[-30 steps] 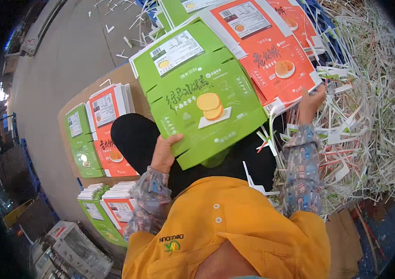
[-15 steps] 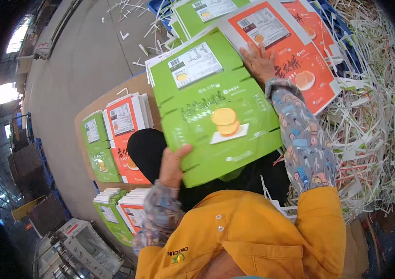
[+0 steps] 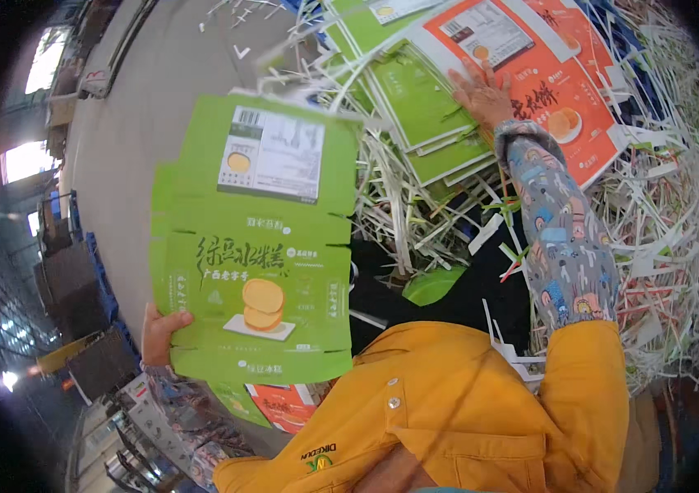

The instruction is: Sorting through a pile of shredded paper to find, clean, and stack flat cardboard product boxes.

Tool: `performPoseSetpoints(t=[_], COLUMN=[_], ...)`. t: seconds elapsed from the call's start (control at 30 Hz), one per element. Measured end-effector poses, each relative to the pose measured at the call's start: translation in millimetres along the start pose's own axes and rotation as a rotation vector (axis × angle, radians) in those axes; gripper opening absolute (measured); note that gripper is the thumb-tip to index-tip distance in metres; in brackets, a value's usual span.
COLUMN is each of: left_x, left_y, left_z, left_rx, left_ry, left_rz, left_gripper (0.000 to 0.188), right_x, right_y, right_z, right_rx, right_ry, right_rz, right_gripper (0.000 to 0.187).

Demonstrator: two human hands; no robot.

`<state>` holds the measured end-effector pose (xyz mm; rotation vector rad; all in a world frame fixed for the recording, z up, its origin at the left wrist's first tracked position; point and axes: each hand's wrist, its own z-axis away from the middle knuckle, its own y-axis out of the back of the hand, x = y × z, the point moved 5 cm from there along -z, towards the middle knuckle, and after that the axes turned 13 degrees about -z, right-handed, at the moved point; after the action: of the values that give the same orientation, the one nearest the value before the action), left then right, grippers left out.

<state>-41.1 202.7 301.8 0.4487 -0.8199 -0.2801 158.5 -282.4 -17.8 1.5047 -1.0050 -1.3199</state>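
My left hand (image 3: 162, 333) grips the lower left edge of a flat green printed carton blank (image 3: 201, 222), thumb on its face. More green shows along its left edge; whether several blanks are held together I cannot tell. My right hand (image 3: 482, 94) lies with fingers spread on a red-orange carton blank (image 3: 542, 111) at the upper right, near its left edge. Beside and partly under this red blank is a stack of green carton blanks (image 3: 415, 90). Other green blanks (image 3: 357, 25) lie farther back.
White and green paper strips (image 3: 670, 214) heap up at the right and between my legs. Behind the held blank, partly hidden, are stacked red (image 3: 283, 404) and green blanks (image 3: 241, 403). Grey floor (image 3: 136, 107) stretches to the far left.
My left hand has carried the green blank leftward off the pile, uncovering green blanks and paper strips. My right hand stays on the red blank, shifted slightly in the picture.
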Motion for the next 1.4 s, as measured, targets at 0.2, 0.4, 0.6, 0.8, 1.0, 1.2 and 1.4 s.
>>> performPoseSetpoints(t=[0.2,0.4,0.6,0.8,1.0,1.2,1.4], left_x=[-13,13,48,3,-69,-81,-85], left_y=[34,20,-19,-112,-278,-318,-308], left_z=[58,68,52,-58,-128,-118,-114], left_rx=[0.108,0.185,0.184,-0.059,-0.534,-0.617,-0.638], left_ry=[-0.089,-0.231,-0.487,-0.372,0.018,0.124,0.06], left_rz=[0.069,-0.013,0.275,0.554,0.602,0.565,0.625], left_gripper=[0.034,0.034,0.033,0.027,0.03,0.03,0.032], right_x=[-5,-31,-109,-85,-25,15,32], right_y=[9,18,71,146,120,87,91], right_z=[-7,-2,97,159,199,220,223], right_rx=[-0.189,-0.196,-0.476,-0.34,-0.259,-0.107,-0.19], right_ry=[-0.067,0.036,-0.205,-0.215,-0.438,-0.736,-0.7], right_rz=[-0.034,-0.524,-1.502,-2.439,-1.922,-1.899,-1.614], right_gripper=[0.049,0.043,0.046,0.061,0.038,0.015,0.02])
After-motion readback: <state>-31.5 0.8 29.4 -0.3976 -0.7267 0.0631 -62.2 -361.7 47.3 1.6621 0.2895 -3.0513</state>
